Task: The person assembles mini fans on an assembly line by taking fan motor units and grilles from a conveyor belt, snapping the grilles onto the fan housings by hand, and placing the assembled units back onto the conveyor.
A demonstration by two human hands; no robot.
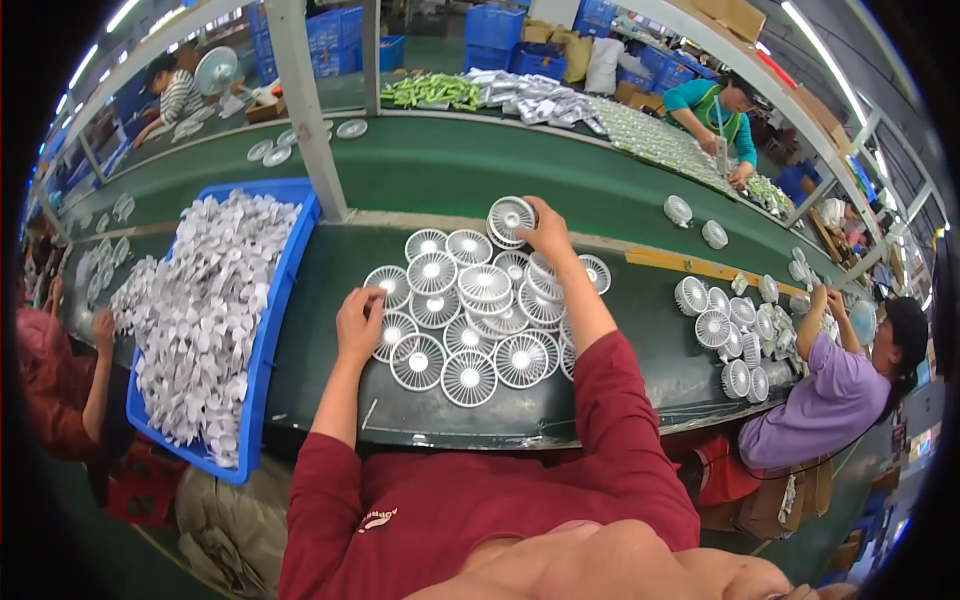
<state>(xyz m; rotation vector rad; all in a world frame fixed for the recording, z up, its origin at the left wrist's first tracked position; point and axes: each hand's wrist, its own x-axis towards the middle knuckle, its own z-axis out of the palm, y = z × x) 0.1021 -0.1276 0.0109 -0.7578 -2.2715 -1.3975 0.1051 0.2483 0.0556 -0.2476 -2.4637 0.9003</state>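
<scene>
My right hand [546, 232] grips a round white fan grille [511, 214] by its right side, at the far edge of a loose group of grilles. What looks like another grille lies beneath it. My left hand [359, 322] is at the left edge of the group, its fingers curled together. Its fingertips are beside a white grille [388, 284], and whatever they may hold is hidden. Many more grilles [469, 377] lie flat and overlapping on the dark green table [460, 420] between my forearms.
Left of me, a blue crate [262, 340] is heaped with white fan blades [215, 300]. A metal post [305, 110] rises behind it. A green conveyor belt [430, 165] runs across beyond the table. On the right, a person in purple [815, 405] works beside more fan heads [713, 328].
</scene>
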